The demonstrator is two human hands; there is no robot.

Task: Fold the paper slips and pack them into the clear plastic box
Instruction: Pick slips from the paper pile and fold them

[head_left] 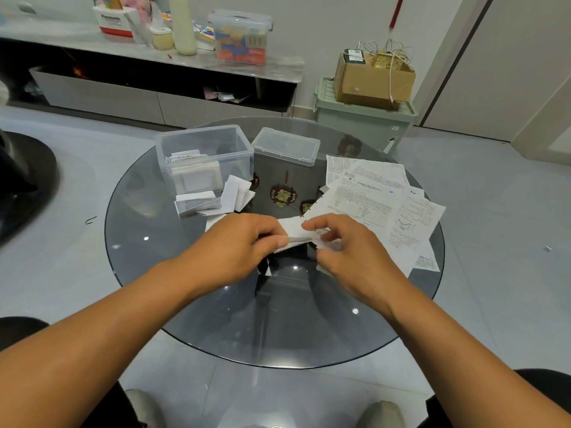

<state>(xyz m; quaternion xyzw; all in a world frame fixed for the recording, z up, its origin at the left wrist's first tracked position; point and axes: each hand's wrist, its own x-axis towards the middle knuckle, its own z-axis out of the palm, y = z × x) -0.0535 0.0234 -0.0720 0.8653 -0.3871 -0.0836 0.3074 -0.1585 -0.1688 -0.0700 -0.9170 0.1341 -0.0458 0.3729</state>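
Note:
Over the middle of the round glass table (191, 319), my left hand (238, 242) and my right hand (346, 242) both pinch one white paper slip (293, 231), which is partly folded between the fingers. The clear plastic box (241, 149) stands open at the back left, with folded slips stacked inside. Its lid (285, 146) lies just to the right of it. Several folded slips (213, 200) rest on the glass in front of the box. A spread of unfolded printed papers (380, 199) lies to the right, partly under my right hand.
Beyond the table are a low TV cabinet (154, 97) with boxes and bottles on top, and a green storage bin (364, 118) carrying a cardboard box. A dark chair base (21, 186) sits on the floor at the left. My feet show under the glass.

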